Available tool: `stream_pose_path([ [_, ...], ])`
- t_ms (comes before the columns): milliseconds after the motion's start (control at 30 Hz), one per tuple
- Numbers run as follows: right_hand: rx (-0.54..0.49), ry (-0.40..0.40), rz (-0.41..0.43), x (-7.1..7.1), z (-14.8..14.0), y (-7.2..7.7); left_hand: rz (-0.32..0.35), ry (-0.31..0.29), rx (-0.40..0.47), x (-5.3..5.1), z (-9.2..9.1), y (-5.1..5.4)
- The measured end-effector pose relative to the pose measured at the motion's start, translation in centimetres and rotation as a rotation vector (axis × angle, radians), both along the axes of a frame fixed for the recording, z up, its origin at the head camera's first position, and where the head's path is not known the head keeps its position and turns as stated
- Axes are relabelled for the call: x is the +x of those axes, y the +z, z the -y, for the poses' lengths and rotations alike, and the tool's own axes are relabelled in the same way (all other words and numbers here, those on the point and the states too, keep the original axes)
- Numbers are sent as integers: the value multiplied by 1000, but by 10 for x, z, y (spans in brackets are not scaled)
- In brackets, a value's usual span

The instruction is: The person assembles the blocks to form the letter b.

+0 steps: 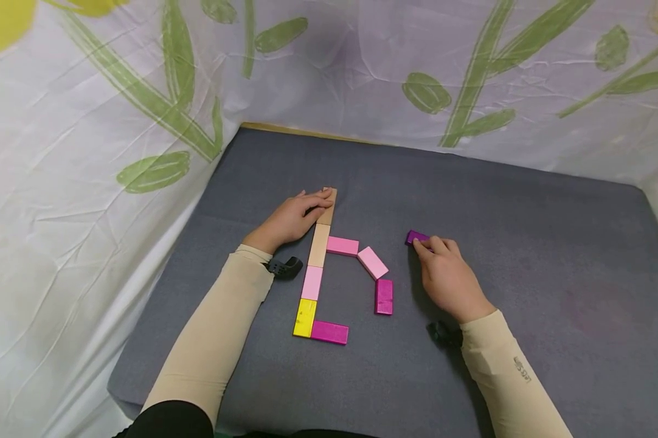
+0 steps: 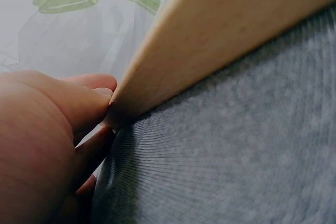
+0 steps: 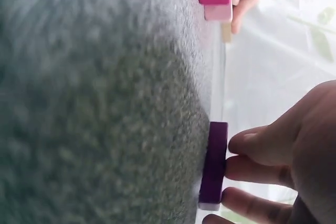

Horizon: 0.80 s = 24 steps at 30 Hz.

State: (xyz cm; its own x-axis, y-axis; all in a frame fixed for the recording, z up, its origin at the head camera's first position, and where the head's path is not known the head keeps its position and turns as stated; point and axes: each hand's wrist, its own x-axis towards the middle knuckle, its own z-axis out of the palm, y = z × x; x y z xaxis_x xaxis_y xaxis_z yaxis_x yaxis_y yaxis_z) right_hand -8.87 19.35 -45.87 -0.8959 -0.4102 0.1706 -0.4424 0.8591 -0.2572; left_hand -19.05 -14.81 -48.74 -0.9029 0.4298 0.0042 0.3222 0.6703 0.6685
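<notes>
My left hand (image 1: 293,219) rests on the far light-wood block (image 1: 328,207), fingertips over its top; in the left wrist view the thumb touches the block's corner. This block heads a straight column with a second wood block (image 1: 319,243), a pink block (image 1: 312,283) and a yellow block (image 1: 305,317). Out to the right, my right hand (image 1: 452,277) holds a purple block (image 3: 214,163) by the fingertips. A pink block (image 1: 342,245) and a tilted pale pink block (image 1: 373,263) curve towards a magenta block (image 1: 384,297). Another magenta block (image 1: 329,333) abuts the yellow one.
Grey cloth covers the table (image 1: 553,255). White sheeting (image 1: 351,73) painted with green leaves hangs behind it and at the left. Each wrist wears a black strap device (image 1: 286,268).
</notes>
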Motion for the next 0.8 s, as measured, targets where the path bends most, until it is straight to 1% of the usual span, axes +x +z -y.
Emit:
stream_pose_path([
  [167, 37, 20, -58, 3, 2, -1, 15, 1, 11, -1, 0, -1],
  [300, -2, 30, -92, 4, 2, -1, 18, 5, 18, -2, 1, -2],
  [433, -48, 44, -151, 4, 0, -2, 9, 2, 23, -2, 1, -1],
  [567, -57, 64, -204, 3, -3, -4, 2, -3, 35, -3, 1, -3],
  [800, -83, 75, -219, 0, -4, -9, 0, -6, 45, -3, 2, -5],
])
